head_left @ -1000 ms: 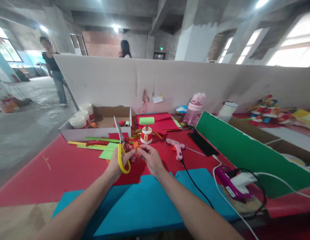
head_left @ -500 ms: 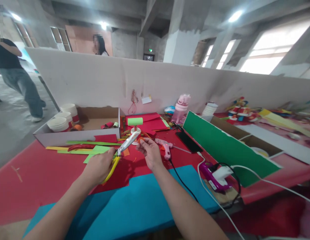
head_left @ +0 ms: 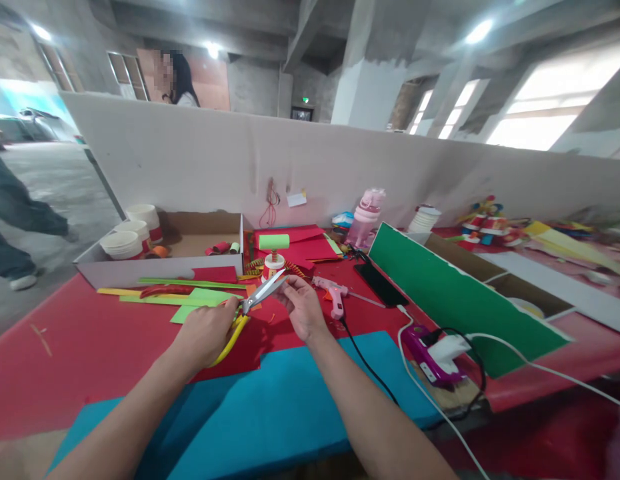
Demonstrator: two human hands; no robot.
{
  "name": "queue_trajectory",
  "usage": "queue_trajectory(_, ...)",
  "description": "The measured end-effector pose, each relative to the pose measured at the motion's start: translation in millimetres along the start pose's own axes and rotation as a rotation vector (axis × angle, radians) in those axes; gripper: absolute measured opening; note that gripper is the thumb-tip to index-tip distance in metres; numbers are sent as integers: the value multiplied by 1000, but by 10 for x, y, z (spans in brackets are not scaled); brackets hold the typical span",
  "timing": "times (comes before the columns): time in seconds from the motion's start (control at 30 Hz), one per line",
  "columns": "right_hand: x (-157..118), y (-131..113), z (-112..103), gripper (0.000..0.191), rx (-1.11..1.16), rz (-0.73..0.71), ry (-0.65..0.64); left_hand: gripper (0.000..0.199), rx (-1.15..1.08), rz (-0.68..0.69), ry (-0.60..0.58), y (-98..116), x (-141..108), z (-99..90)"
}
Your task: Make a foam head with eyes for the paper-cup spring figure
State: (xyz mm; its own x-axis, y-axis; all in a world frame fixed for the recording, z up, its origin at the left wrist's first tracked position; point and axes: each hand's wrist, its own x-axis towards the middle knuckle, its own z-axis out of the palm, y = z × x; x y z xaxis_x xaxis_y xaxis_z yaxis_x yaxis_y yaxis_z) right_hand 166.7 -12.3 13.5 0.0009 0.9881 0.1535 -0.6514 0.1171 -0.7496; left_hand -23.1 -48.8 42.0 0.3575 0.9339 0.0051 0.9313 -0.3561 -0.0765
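Note:
My left hand (head_left: 206, 332) is closed round the yellow handles of a pair of scissors (head_left: 264, 293). The blades stand a little apart and point up and right towards my other hand. With fingers pinched, my right hand (head_left: 304, 307) holds a small orange paper piece (head_left: 289, 281), mostly covered by the fingers and blades. Just behind the blades stands a paper cup figure (head_left: 274, 265) with a green paper roll (head_left: 274, 242) on top. A pink glue gun (head_left: 336, 297) lies right of my right hand. Green paper strips (head_left: 193, 301) lie beyond my left hand.
A cardboard box (head_left: 155, 272) with paper cups and small rolls stands at the left. On the right are a phone (head_left: 380, 283), a purple power strip (head_left: 430, 360) with cables, and a green-sided box (head_left: 455, 300). Blue sheets (head_left: 310, 400) lie in front. A person walks at far left.
The scissor blades have opened and moved up against the orange piece at my right fingertips. The view has shifted slightly. The person at the left has moved further out of view.

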Motion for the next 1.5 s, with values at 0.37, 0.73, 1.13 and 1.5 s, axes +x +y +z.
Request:
queue_trajectory(0.37, 10, 19, -25, 22, -39, -11, -28, 27, -30, 3, -19, -11, -6, -7)
queue_trajectory(0.73, -8, 4, -23, 22, -75, -9, -26, 27, -54, 16, -23, -10, -15, -14)
queue_trajectory(1.13, -10, -10, -29, 20, -68, -5, -31, 28, -33, -5, -39, 3, -15, -37)
queue_trajectory(1.5, 2, 4, -62, 21, -97, 0, -16, 26, -63, 2, -46, 10, -44, -84)
